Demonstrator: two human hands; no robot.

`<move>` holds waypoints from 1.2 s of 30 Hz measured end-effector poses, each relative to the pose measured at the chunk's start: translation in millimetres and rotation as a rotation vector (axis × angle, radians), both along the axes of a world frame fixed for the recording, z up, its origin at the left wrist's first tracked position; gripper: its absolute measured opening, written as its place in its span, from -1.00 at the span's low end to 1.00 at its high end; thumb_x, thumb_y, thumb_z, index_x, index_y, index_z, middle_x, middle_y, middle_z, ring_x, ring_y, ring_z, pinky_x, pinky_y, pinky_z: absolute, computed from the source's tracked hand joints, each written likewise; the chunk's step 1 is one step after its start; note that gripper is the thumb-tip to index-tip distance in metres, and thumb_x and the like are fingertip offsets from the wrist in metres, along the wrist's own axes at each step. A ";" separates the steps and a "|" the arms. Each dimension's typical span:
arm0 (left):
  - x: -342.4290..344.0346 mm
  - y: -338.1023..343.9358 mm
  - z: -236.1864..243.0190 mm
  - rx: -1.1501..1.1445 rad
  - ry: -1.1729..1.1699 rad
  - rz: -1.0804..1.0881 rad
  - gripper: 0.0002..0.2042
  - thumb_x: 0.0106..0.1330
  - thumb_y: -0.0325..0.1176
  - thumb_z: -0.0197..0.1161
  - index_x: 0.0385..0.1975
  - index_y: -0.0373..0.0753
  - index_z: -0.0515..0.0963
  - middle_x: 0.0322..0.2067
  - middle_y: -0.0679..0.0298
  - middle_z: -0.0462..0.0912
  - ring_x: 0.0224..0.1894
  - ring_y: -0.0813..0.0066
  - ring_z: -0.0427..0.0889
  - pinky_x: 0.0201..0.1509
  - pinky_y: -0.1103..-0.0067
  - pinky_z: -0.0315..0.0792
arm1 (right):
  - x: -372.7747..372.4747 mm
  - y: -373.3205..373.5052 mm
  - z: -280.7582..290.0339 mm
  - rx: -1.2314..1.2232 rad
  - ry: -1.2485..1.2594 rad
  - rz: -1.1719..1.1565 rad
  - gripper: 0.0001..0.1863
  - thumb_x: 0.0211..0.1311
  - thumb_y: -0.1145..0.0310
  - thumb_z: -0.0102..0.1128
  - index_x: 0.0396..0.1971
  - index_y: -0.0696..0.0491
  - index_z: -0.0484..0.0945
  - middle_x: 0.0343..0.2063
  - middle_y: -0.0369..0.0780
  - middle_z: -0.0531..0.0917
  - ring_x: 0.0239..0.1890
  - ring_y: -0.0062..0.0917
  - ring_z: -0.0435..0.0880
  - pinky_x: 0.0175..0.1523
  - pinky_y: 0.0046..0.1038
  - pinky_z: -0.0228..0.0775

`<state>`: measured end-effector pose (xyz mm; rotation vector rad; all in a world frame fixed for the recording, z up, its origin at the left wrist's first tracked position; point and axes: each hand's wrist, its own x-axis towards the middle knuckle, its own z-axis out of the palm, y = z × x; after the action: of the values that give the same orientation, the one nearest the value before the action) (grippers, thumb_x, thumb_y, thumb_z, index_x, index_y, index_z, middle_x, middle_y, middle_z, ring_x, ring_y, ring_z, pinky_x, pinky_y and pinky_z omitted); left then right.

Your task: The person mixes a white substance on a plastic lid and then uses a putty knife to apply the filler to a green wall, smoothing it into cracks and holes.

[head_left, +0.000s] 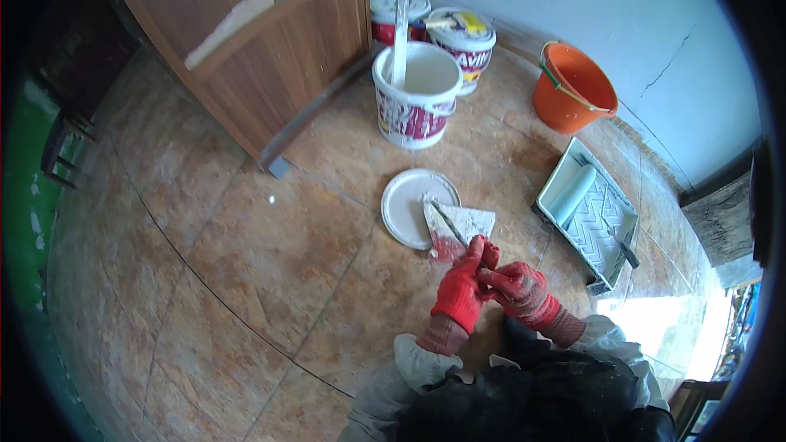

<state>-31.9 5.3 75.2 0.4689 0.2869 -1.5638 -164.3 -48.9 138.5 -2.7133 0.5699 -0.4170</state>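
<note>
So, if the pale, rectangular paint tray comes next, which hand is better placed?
Probably the red-gloved right hand: it is nearer the pale paint tray, which lies on its side. The red-gloved left hand is farther away.

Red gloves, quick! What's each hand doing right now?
Left hand: closed, seemingly around a thin dark stick.
Right hand: closed beside it, fingers curled; can't tell if it's holding anything.

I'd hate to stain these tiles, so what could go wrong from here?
The white-smeared flat tool extends past the edge of the lid, so drips might reach the tiles.
The tall stick juts from the open white bucket; a knock could flip it out.
The roller tray lies on the floor, where a foot might catch it.
</note>
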 end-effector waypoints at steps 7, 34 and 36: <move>25.3 11.2 50.2 -0.024 -0.357 -0.274 -0.57 0.31 -0.08 0.15 0.05 -0.25 0.44 -0.12 0.25 0.56 -0.25 0.47 0.62 -0.10 0.59 0.53 | 28.2 -21.4 35.4 0.436 -0.384 -0.430 -0.76 0.12 0.57 0.12 -0.20 0.08 0.62 -0.45 -0.21 0.63 -0.45 -0.54 0.63 -0.35 -0.54 0.46; 225.8 -184.5 164.2 0.633 -1.410 0.014 -0.64 0.30 -0.20 0.19 -0.07 -0.37 0.52 -0.35 0.23 0.62 -0.40 0.57 0.58 -0.32 0.64 0.48 | 84.8 -337.3 74.8 1.354 -0.974 -0.518 -0.58 0.33 0.03 -0.01 -0.30 0.14 0.56 -0.63 -0.37 0.46 -0.69 -0.73 0.36 -0.58 -0.69 0.18; 228.1 -210.9 166.8 0.603 -1.457 0.041 -0.63 0.30 -0.21 0.19 -0.05 -0.37 0.51 -0.34 0.25 0.62 -0.40 0.59 0.57 -0.32 0.65 0.48 | 80.1 -343.6 67.1 1.417 -0.954 -0.533 -0.57 0.32 0.01 0.00 -0.30 0.13 0.56 -0.63 -0.37 0.47 -0.69 -0.72 0.36 -0.58 -0.68 0.18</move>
<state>196.2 -205.6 241.9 1.8819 -0.3857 -0.7355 -84.1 -392.5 205.6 -0.8449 0.8058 -0.8842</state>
